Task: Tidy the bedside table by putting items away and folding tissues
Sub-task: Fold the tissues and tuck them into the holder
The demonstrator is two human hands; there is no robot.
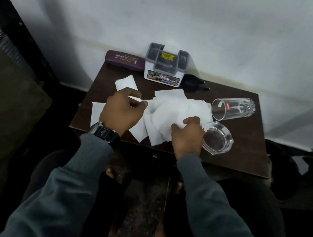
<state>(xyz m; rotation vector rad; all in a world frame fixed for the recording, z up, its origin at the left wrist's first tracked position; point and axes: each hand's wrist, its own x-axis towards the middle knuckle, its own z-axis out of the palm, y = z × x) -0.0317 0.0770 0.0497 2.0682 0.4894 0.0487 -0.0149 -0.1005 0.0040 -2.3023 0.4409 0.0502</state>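
Tissues (175, 109) strewn mid-frame on bench (239, 152) | left hand (121, 110) pinching one | right hand (188, 136) clutching another

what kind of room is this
Probably a bedroom corner: a small dark wooden bedside table against a white wall, holding a maroon spectacles case, a clear drinking glass lying on its side, and scattered white tissues.

A dark wooden worktop (249, 154) stands against a wall; along its back edge, a maroon spectacle case (124, 60) lies left of a white-and-grey plastic organiser box (165, 66). Scattered white tissues (173, 108) cover the middle; right of them, a clear drinking glass (233, 108) on its side lies behind a clear glass ashtray (218, 138)
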